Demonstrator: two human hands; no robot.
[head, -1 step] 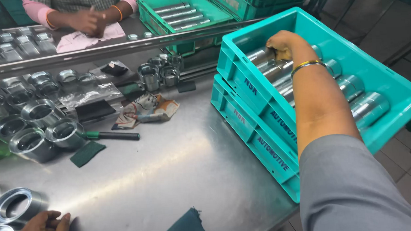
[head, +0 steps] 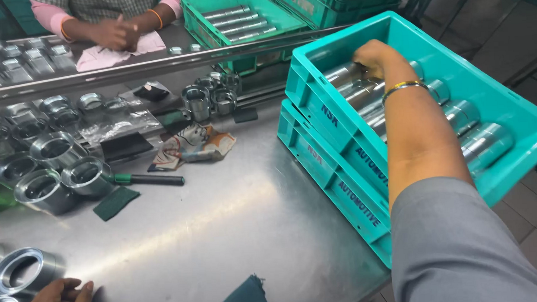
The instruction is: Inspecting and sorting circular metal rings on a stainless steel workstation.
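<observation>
- Underfoot, so to speak, is a brushed stainless-steel worktable (head: 223, 219) with a raised steel rail across its far side; grey floor tiles show past the right edge.
- Two turquoise plastic crates (head: 340, 136) sit stacked at the table's right edge, the upper one tilted and holding polished steel cylinders (head: 479, 145) laid side by side.
- The right hand (head: 373, 54) reaches into the upper crate, fingers curled down onto a cylinder at its far end; whether it truly grips it cannot be told. A gold bangle circles the wrist.
- The left hand (head: 54, 299) rests at the bottom left, loosely curled beside a machined metal ring (head: 20, 270), holding nothing that shows.
- More rings (head: 58, 172) crowd the left side, with a green-handled tool (head: 149, 179), a dark green pad (head: 115, 202) and a patterned rag (head: 192, 142) nearby.
- Across the rail, another person's hands (head: 115, 34) rest on a pink cloth, beside a green crate of rods (head: 238, 19).
- Against the earlier frame, nothing has shifted: both hands and all things lie the same.
</observation>
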